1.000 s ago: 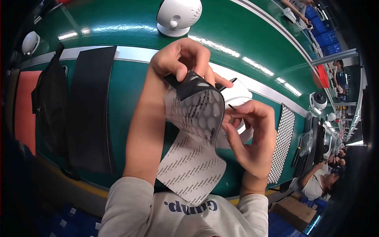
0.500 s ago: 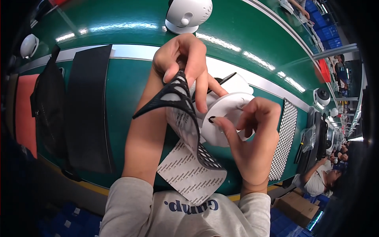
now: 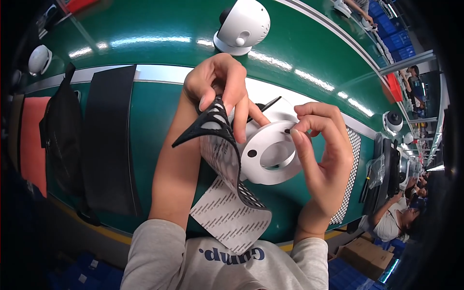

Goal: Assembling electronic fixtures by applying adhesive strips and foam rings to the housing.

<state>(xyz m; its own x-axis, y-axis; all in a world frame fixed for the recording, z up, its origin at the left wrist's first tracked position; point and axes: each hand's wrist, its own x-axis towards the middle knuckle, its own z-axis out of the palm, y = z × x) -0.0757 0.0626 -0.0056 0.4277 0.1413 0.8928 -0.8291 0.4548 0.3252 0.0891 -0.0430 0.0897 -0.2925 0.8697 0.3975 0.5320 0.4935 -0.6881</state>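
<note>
An orange sheet and black bag lie far left; blue bins upper right; cardboard box lower right.

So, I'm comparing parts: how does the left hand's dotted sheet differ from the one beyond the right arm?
The held sheet curls; the other sheet lies flat.
The left hand pinches the held sheet; no hand holds the other sheet.
The held sheet shows pale printed backing; the other sheet, only dots.
Both have pale dots on black.

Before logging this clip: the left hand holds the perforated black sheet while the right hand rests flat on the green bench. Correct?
No, not resting there: the head view has the right hand raised at the white ring's edge. The left hand holds the perforated black sheet.
</note>
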